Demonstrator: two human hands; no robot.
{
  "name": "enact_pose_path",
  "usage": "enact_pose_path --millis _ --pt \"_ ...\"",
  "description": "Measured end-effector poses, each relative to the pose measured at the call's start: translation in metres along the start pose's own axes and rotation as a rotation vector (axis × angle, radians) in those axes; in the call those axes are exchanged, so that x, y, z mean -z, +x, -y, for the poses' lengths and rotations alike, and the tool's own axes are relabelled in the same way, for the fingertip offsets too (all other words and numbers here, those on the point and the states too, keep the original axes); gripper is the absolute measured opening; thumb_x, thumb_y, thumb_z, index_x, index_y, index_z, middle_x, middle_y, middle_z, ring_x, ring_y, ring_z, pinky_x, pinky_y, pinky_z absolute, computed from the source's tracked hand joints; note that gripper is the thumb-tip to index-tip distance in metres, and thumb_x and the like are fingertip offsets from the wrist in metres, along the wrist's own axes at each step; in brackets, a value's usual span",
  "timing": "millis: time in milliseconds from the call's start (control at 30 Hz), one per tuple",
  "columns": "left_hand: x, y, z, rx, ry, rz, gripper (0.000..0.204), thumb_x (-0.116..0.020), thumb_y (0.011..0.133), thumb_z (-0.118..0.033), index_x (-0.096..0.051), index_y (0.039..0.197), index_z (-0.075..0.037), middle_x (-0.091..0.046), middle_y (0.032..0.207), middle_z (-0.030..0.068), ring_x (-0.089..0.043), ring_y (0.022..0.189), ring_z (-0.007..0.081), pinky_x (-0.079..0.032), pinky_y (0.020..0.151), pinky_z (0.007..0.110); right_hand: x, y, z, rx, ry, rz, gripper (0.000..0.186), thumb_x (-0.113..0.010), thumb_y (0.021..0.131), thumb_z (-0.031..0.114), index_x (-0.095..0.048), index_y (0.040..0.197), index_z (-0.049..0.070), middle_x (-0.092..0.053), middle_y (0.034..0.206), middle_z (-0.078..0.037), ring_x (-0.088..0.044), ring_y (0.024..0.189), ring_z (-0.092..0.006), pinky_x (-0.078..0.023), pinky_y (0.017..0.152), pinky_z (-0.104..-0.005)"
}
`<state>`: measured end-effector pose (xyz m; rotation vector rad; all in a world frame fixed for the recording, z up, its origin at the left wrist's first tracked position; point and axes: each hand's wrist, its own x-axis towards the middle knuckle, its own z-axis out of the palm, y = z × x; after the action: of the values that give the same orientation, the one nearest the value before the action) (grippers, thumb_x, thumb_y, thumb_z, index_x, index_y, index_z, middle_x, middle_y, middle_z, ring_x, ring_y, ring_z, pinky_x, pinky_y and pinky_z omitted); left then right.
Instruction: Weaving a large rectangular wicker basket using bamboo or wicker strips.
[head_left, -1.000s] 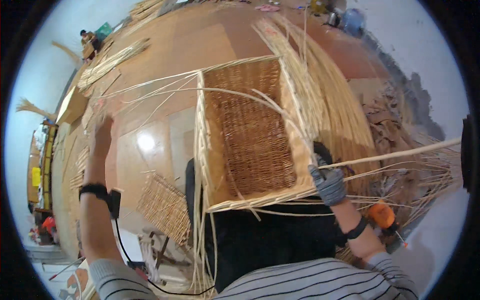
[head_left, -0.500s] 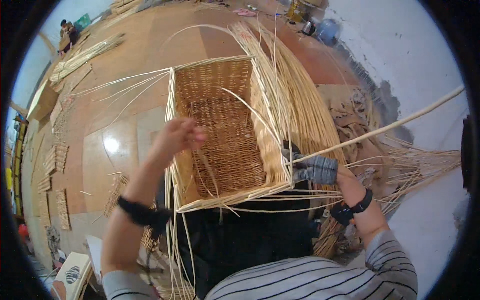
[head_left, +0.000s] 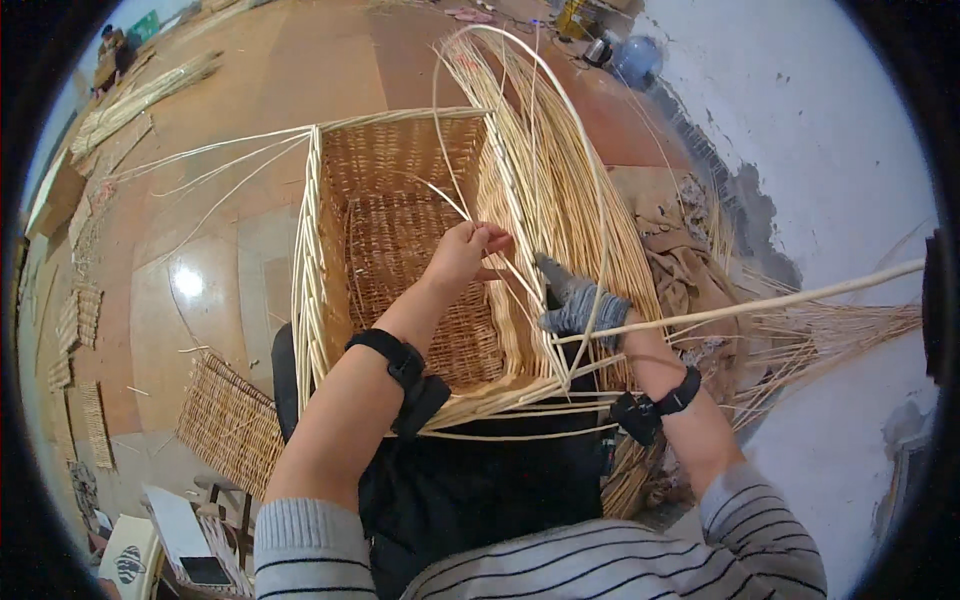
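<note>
A rectangular wicker basket [head_left: 410,225] lies before me with its open top up, its braided rim [head_left: 310,240] edged by loose rods. My left hand [head_left: 465,258], bare, reaches over the inside near the right wall. Its fingers are closed around a pale willow rod [head_left: 447,198] that slants down toward the rim. My right hand [head_left: 588,303], in a grey glove, grips the right rim near the close corner. A thick rod [head_left: 780,302] stretches rightward from beside that hand. Another rod [head_left: 573,100] arches high over the right wall.
A large bundle of willow rods [head_left: 550,180] lies along the basket's right side. More rods [head_left: 830,325] spread toward the white wall [head_left: 800,130]. A woven panel [head_left: 232,415] sits at left. A person [head_left: 108,60] is far off at upper left.
My left hand has moved right across the basket to the right wall and taken a rod. A rod now arches over the right side. The right hand remains at the rim.
</note>
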<state>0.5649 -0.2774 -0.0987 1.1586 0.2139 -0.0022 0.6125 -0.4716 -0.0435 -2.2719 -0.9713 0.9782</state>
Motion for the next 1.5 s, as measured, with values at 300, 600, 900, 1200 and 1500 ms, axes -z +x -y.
enact_pose_path --millis 300,600,900,1200,1500 --pt "0.037 0.054 -0.019 0.071 -0.104 -0.193 0.028 -0.035 0.093 -0.02 -0.042 0.111 0.0 -0.057 0.095 0.0225 -0.062 0.083 0.0312 -0.056 0.066 0.043 -0.012 0.002 -0.015 -0.034 0.166 0.018 0.095 -0.071 0.067 0.008 -0.01 0.139 0.008 -0.026 0.139 -0.016 -0.027 0.126 -0.0247 -0.024 0.103 -0.0329" --pt "0.052 0.07 -0.014 0.074 -0.16 -0.247 0.028 -0.03 0.095 -0.019 -0.043 0.106 0.003 -0.056 0.093 0.0215 -0.062 0.081 0.029 -0.058 0.061 0.039 -0.018 0.007 -0.04 0.159 0.205 -0.019 0.092 -0.071 0.068 0.022 -0.014 0.137 0.003 -0.026 0.137 -0.019 -0.028 0.126 -0.0265 -0.024 0.102 -0.0324" --pt "0.052 0.072 -0.021 0.096 -0.159 -0.352 0.029 -0.028 0.095 -0.018 -0.039 0.113 0.001 -0.057 0.099 0.0221 -0.062 0.083 0.0292 -0.057 0.063 0.039 -0.017 0.0 -0.026 0.098 0.132 -0.113 0.087 -0.071 0.067 0.027 -0.022 0.134 0.003 -0.043 0.126 -0.021 -0.045 0.114 -0.0304 -0.036 0.096 -0.0327" --pt "0.043 0.057 0.006 0.014 -0.093 -0.351 0.025 -0.031 0.092 -0.015 -0.052 0.095 0.0 -0.058 0.09 0.0122 -0.059 0.073 0.0225 -0.055 0.058 0.037 -0.019 0.003 -0.016 0.166 0.081 -0.154 0.087 -0.073 0.063 0.028 -0.028 0.133 0.005 -0.047 0.123 -0.019 -0.048 0.11 -0.0291 -0.039 0.093 -0.0329" --pt "-0.047 -0.038 -0.026 0.178 0.741 -0.263 0.025 -0.049 0.09 -0.018 -0.055 0.107 -0.002 -0.055 0.089 0.0064 -0.052 0.084 0.0137 -0.046 0.075 0.03 -0.033 0.004 -0.039 0.235 -0.061 -0.354 0.078 -0.07 0.065 0.031 -0.034 0.131 0.009 -0.054 0.115 -0.017 -0.054 0.101 -0.0308 -0.043 0.087 -0.0343"
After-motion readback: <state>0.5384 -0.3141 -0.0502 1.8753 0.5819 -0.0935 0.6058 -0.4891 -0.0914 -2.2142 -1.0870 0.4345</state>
